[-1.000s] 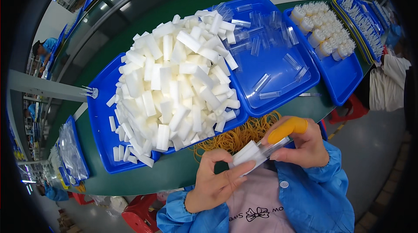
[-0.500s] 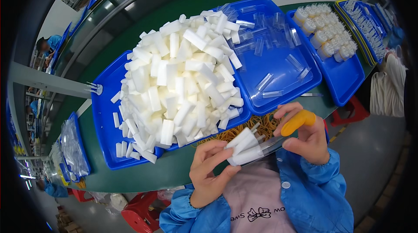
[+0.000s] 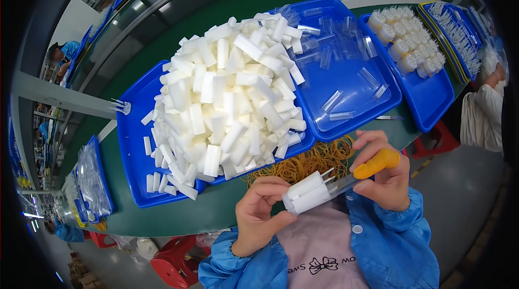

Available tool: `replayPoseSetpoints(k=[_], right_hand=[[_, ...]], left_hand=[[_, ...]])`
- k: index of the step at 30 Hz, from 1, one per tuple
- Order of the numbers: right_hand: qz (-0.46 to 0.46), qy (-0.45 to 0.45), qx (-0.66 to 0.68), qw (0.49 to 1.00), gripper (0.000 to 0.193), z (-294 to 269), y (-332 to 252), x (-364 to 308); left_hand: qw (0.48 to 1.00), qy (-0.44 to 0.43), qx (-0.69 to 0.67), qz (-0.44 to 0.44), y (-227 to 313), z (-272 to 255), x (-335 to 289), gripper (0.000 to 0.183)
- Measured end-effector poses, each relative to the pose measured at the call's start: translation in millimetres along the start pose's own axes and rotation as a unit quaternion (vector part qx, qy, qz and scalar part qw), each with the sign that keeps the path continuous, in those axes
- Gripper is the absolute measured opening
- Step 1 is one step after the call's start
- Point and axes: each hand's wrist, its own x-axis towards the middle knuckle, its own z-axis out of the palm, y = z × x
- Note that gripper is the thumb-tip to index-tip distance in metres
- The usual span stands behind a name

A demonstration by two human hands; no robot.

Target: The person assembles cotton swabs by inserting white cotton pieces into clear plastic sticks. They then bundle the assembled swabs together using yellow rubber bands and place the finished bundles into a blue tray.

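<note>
In the head view, the left hand (image 3: 260,214) pinched the white foam bundle (image 3: 309,194), near the rubber bands (image 3: 303,160). The right hand (image 3: 390,178) pinched a clear strip (image 3: 344,185) at its end. A loose pinch could have let the foam slip.

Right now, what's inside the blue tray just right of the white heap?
Clear pieces lie in the blue tray, many toward its far end. White blocks cover part of its left edge; what's beneath them cannot be seen.
</note>
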Motion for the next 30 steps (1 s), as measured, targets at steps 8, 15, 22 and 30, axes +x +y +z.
replayPoseSetpoints(k=[8,15,22,30], right_hand=[[0.036,0.003,0.074,0.997,0.024,21,0,-9],[0.055,0.03,0.119,0.991,0.024,36,5,-16],[-0.005,-0.047,0.01,0.999,0.028,14,13,8],[-0.036,-0.03,-0.445,0.895,0.019,-22,55,58]], left_hand=[[0.995,0.007,0.096,0.037,-3,4,-1,0.042],[0.997,0.007,0.062,0.034,-6,6,0,0.041],[1.0,0.007,0.008,0.013,-13,-2,7,0.04],[1.0,0.007,-0.013,0.002,-13,-4,9,0.039]])
